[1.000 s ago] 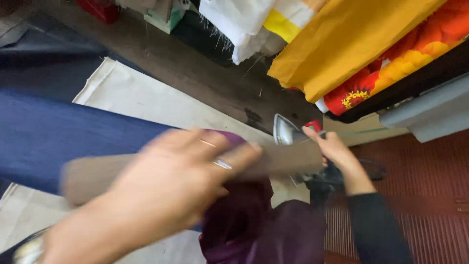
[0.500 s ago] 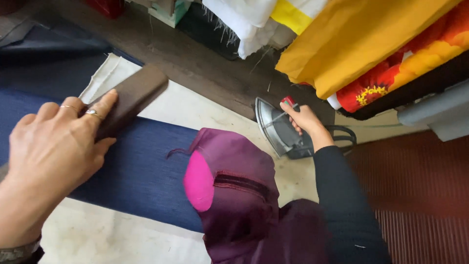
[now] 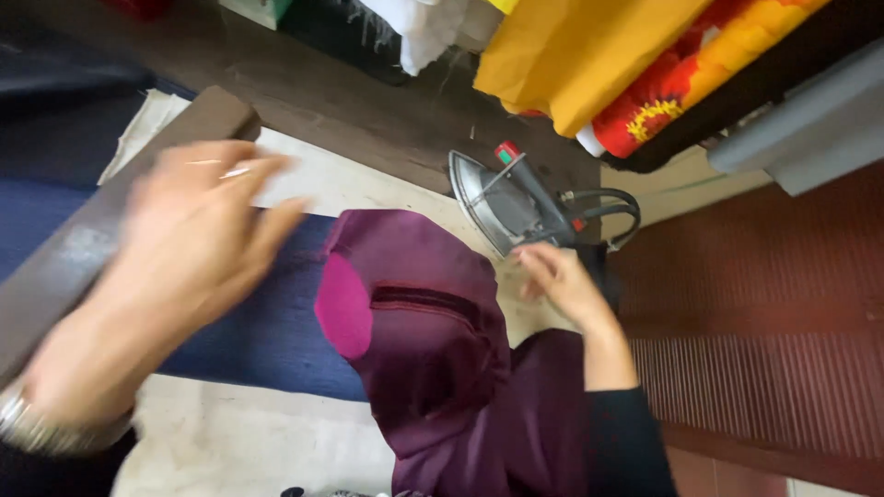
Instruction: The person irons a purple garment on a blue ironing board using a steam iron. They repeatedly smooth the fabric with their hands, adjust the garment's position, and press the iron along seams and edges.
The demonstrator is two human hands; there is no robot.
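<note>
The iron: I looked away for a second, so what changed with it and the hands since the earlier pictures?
The right hand has let go of the iron, which now stands tipped up on its heel, and hangs open just beside it. The left hand, blurred, still lies on the wooden block over the blue cloth. The purple garment stayed in place.

There is one view only, from a camera worn on the person's head, looking steeply down and a little forward over the tabletop (image 3: pixel 350 120). It sits close: the left hand (image 3: pixel 189 244) fills much of the left side and is blurred, while the right hand (image 3: pixel 557 281) lies lower right of centre. The frame is tilted, so the tabletop's far edge runs slantwise. Stacked cloth (image 3: pixel 589 55) crosses the top, the ribbed floor (image 3: pixel 764 304) shows at right. No second view shares this scene.
</note>
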